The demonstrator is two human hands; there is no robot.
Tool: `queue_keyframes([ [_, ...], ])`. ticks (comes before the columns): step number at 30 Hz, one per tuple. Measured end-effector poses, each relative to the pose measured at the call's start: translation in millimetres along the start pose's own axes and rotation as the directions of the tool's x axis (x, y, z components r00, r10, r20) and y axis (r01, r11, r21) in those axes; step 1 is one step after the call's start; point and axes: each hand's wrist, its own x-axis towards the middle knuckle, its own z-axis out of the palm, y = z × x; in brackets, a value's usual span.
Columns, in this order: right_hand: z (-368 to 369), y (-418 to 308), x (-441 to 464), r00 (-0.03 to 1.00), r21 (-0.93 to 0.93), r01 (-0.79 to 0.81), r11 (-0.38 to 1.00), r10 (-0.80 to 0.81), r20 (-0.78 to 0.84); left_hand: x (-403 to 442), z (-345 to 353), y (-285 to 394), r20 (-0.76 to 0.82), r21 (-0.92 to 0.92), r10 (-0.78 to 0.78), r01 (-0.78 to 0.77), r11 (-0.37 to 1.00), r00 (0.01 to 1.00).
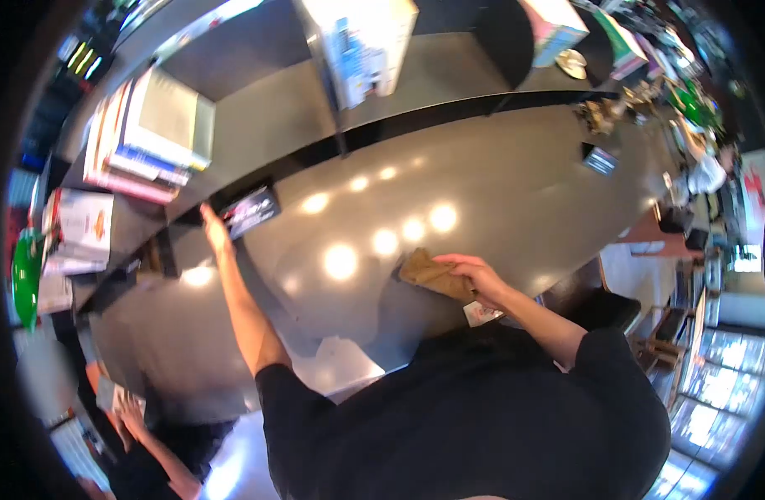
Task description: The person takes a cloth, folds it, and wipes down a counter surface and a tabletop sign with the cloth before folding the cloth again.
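Note:
My right hand [480, 281] is closed on a folded brown cloth [436, 276], held at the shiny dark table top [357, 308] near its front edge. Out to the left, my left hand [216, 231] reaches to the back of the table with its fingers stretched out. It is at the left end of a small black sign [251, 212] with light print; whether the fingers touch it I cannot make out. A small printed card [482, 313] lies close below my right wrist.
Along the back runs a shelf [266, 108] with stacked books [153, 137] and upright books [361, 54]. Another small dark sign [600, 158] stands far right. At lower left, another person's hands [131, 417] are by a booklet. A dark chair [590, 304] is at right.

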Motion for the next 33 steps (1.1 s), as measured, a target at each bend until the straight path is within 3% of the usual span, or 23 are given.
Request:
queue_keyframes([
  [4,-8.3,7.6,-0.6,0.995,0.023,0.09,0.996,-0.09,0.034,26.7,-8.8,-14.6,0.088,-0.021,-0.07,0.072,0.997,0.994],
  [6,-10.3,4.6,-5.3,0.99,-0.096,0.135,0.986,-0.132,0.044,34.7,-8.6,-19.1,0.103,-0.072,-0.074,0.081,0.994,0.992],
  [8,-18.4,8.9,-6.9,0.983,-0.009,0.18,0.984,-0.179,0.05,63.3,-13.2,-42.8,0.152,-0.057,0.12,-0.112,0.992,0.981],
  [10,-22.2,8.6,-9.8,0.971,-0.016,0.223,0.975,-0.22,0.096,30.1,-9.4,-10.3,0.162,-0.046,-0.039,0.047,0.998,0.986],
  [14,-35.9,9.5,-22.2,0.978,0.07,0.193,0.979,-0.198,0.068,18.6,-8.4,3.3,-0.022,0.246,-0.044,0.048,0.968,0.999],
  [16,-45.2,13.6,-29.5,0.977,0.116,0.182,0.976,-0.194,0.094,20.1,-8.3,9.4,-0.026,0.159,-0.138,0.141,0.977,0.99],
  [19,-59.1,18.2,-46.8,0.959,0.12,0.25,0.961,-0.263,0.104,27.1,-8.8,15.7,0.244,-0.252,-0.29,0.349,0.903,0.926],
  [20,-65.2,20.0,-51.8,0.957,0.125,0.257,0.958,-0.27,0.104,21.1,-11.9,18.2,0.183,-0.178,-0.365,0.396,0.901,0.913],
  [22,-77.4,25.3,-60.6,0.961,0.191,0.253,0.949,-0.269,0.064,19.0,-21.9,18.7,0.118,-0.036,-0.373,0.38,0.925,0.92],
  [25,-92.1,27.0,-76.4,0.961,0.233,0.245,0.941,-0.267,0.066,49.4,-38.4,-11.4,0.243,-0.067,-0.306,0.33,0.941,0.921],
  [26,-93.2,27.1,-82.3,0.959,0.236,0.257,0.937,-0.277,0.056,57.1,-33.3,-22.5,0.202,-0.066,-0.147,0.164,0.984,0.968],
  [28,-95.3,24.6,-95.7,0.97,0.254,0.233,0.939,-0.243,0.009,4.6,-16.1,8.0,0.241,-0.213,-0.216,0.268,0.939,0.946],
  [30,-107.9,37.9,-88.7,0.958,0.256,0.276,0.926,-0.287,0.007,26.7,-13.9,-6.6,0.347,-0.287,-0.061,0.168,0.943,0.936],
  [33,-109.4,35.4,-105.7,0.968,0.249,0.25,0.936,-0.251,-0.03,9.3,-6.0,7.1,0.3,-0.345,-0.107,0.212,0.914,0.948],
])
